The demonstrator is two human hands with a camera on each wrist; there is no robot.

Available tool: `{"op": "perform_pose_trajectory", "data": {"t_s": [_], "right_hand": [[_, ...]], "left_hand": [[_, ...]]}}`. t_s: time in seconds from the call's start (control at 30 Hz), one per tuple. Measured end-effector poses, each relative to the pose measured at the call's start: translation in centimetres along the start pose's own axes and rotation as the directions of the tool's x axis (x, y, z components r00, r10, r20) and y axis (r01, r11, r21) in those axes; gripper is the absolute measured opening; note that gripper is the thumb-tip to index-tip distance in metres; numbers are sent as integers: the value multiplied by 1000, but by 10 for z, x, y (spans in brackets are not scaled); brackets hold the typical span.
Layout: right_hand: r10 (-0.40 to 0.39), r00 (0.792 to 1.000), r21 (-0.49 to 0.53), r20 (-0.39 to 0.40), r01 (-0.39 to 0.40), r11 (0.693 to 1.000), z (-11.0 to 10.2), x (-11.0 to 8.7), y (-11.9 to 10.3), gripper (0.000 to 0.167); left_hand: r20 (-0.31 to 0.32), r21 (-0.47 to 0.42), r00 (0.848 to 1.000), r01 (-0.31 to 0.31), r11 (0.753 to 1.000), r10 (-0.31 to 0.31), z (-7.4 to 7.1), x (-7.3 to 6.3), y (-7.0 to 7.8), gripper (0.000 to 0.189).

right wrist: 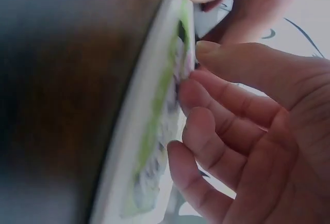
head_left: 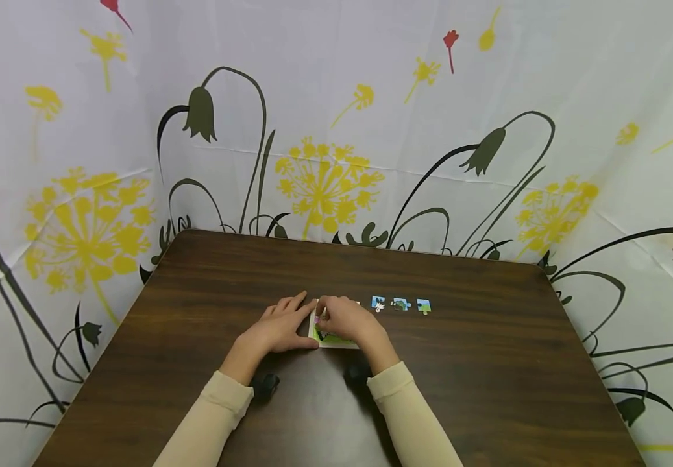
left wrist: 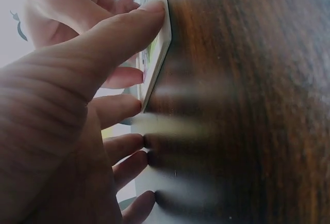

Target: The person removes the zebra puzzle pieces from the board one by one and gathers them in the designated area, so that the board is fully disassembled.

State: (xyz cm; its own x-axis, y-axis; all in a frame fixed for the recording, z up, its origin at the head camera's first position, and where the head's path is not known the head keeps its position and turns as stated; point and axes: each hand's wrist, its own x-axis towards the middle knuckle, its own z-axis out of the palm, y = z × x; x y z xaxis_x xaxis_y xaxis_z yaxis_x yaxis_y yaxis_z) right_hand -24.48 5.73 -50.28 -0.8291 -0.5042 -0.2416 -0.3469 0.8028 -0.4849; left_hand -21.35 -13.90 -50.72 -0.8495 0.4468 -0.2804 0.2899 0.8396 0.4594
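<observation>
A small puzzle board [head_left: 336, 346] with a white border and a green picture lies on the table under both hands. My left hand [head_left: 280, 327] steadies its left side, fingers spread. In the left wrist view, the thumb [left wrist: 129, 25] rests on the board's edge, and the other fingertips reach down to the tabletop. My right hand [head_left: 348, 319] bends over the board. Its thumb and forefinger pinch a partly pink puzzle piece [head_left: 317, 320] at the board's left part; the fingers hide most of it. In the right wrist view, the board [right wrist: 154, 126] runs below the curled fingers.
Right of the board, three loose puzzle pieces lie in a row: a blue and white one [head_left: 378, 303], a blue and green one [head_left: 400, 304] and another blue and green one [head_left: 424, 305]. The dark wooden table [head_left: 488, 363] meets a flower-patterned curtain [head_left: 324, 78] behind.
</observation>
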Motion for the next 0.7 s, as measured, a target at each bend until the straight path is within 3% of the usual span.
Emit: {"op": "perform_pose_trajectory", "data": {"t_s": [0.4, 0.7], "right_hand": [[-14, 1000, 71, 10, 13, 997, 2, 4, 7, 23], [-33, 999, 150, 11, 31, 988, 4, 6, 15, 24]], "left_hand": [[-34, -66, 999, -10, 998, 8, 16, 15, -16, 100], [-41, -44, 999, -7, 999, 5, 25, 25, -28, 101]]}}
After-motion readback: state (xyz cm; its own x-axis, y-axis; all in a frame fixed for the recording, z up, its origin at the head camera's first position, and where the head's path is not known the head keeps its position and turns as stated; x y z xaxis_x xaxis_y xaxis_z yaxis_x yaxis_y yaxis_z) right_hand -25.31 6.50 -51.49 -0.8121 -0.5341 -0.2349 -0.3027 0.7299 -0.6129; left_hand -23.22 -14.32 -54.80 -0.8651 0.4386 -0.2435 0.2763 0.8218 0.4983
